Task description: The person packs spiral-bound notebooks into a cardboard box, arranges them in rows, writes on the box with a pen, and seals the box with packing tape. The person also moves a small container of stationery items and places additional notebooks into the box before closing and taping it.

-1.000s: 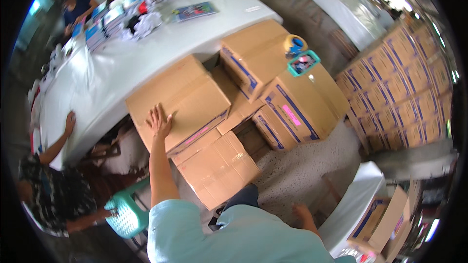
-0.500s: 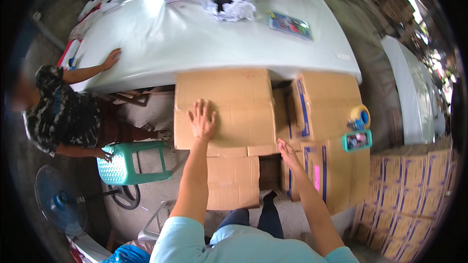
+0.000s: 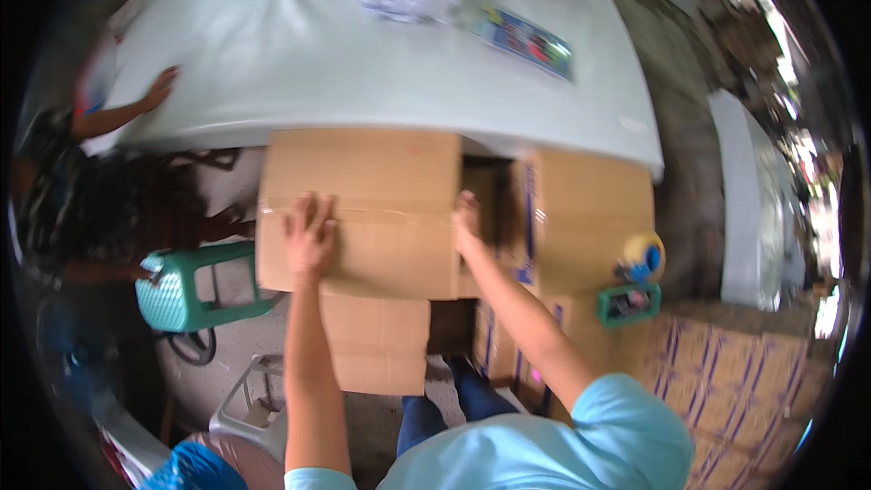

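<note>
A closed brown cardboard box (image 3: 390, 254) lies in front of me against the table's near edge, with a seam across its top. My left hand (image 3: 311, 234) rests flat on the box's left half, fingers spread. At the box's right edge is my right hand (image 3: 465, 222), its fingers curled against the rim and partly blurred. Below the box's near side a cardboard panel (image 3: 376, 345) extends toward my legs; whether it belongs to the same box I cannot tell.
Taped boxes (image 3: 590, 209) stand at right, carrying a tape roll (image 3: 643, 259) and a green-cased phone (image 3: 629, 305). Ahead, the white-covered table (image 3: 363, 82) bears packaged goods. At left, a person's hand (image 3: 161, 88) touches it, near a green stool (image 3: 172, 295). More boxes (image 3: 726, 363) stack at right.
The view has shifted and blurred. My right hand has moved farther up the box's right edge. The gap between this box and the right-hand boxes looks wider. My left hand stays on top.
</note>
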`<state>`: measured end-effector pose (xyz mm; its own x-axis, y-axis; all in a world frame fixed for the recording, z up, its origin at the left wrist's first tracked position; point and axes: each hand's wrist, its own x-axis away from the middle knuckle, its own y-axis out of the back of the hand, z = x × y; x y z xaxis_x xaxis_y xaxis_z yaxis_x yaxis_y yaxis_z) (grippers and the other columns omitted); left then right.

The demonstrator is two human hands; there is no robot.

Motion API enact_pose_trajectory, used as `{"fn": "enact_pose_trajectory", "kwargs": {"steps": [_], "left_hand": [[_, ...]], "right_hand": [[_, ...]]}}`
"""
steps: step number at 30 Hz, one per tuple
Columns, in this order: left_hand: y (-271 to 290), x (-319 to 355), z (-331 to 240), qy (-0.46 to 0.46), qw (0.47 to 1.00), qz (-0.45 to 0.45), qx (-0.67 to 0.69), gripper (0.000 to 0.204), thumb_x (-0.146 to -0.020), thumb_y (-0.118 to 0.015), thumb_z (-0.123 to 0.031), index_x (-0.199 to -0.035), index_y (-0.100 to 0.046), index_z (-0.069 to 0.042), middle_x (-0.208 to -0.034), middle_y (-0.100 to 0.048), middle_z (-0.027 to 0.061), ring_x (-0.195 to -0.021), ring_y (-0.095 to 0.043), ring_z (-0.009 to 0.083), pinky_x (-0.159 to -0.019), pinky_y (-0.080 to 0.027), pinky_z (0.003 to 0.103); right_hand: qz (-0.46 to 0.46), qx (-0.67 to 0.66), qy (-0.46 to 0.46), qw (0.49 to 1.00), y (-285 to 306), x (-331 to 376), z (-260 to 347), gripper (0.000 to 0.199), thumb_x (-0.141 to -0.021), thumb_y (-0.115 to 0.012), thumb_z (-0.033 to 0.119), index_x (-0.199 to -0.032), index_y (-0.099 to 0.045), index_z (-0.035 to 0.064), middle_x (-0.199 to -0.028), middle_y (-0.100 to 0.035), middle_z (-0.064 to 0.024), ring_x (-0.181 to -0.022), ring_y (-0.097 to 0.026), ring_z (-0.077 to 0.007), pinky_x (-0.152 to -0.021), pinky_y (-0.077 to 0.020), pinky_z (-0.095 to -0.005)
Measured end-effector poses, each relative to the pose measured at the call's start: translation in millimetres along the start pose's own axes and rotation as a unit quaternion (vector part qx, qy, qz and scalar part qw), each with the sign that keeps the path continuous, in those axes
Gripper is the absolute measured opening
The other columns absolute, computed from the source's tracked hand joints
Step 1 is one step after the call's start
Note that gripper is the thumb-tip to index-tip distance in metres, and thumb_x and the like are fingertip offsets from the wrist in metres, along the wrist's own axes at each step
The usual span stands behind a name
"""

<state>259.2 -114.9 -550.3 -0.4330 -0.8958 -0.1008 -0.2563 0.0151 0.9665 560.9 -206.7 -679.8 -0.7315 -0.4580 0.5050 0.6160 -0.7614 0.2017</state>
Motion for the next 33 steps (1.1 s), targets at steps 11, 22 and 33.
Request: {"fn": "enact_pose_trajectory", "kwargs": {"steps": [11,22,33], "left_hand": [[2,2,-13,0.008,1.0,-0.016,0.004,0.04,-0.092,-0.046,-0.034,-0.132,-0.047,-0.033,-0.144,-0.035,0.0046,-0.134,-0.029,0.0234,-0.11,-0.015,0.048],[4,8,-6,0.026,0.999,-0.02,0.038,0.042,-0.091,-0.047,-0.037,-0.133,-0.046,-0.034,-0.145,-0.033,0.0043,-0.136,-0.026,0.0227,-0.111,-0.014,0.047],[6,7,-3,0.028,0.998,-0.028,0.053,0.041,-0.092,-0.043,-0.041,-0.133,-0.045,-0.036,-0.146,-0.031,0.0041,-0.136,-0.025,0.0223,-0.112,-0.014,0.048]], "right_hand": [[-0.238,0.369,0.392,0.808,332,93,102,0.027,-0.077,-0.06,0.006,-0.104,-0.059,0.0028,-0.109,-0.059,-0.0132,-0.104,-0.052,-0.0278,-0.093,-0.0387,-0.0394],[0.009,0.629,0.041,0.777,471,22,92,0.118,-0.052,-0.084,0.02,-0.143,-0.011,-0.0007,-0.146,-0.02,-0.0245,-0.137,-0.015,-0.0384,-0.113,-0.0175,-0.0395],[0.112,0.572,0.039,0.812,511,3,88,0.116,-0.054,-0.083,0.017,-0.143,-0.01,0.0008,-0.136,-0.038,-0.0237,-0.131,-0.032,-0.0327,-0.107,-0.0289,-0.0369]]}}
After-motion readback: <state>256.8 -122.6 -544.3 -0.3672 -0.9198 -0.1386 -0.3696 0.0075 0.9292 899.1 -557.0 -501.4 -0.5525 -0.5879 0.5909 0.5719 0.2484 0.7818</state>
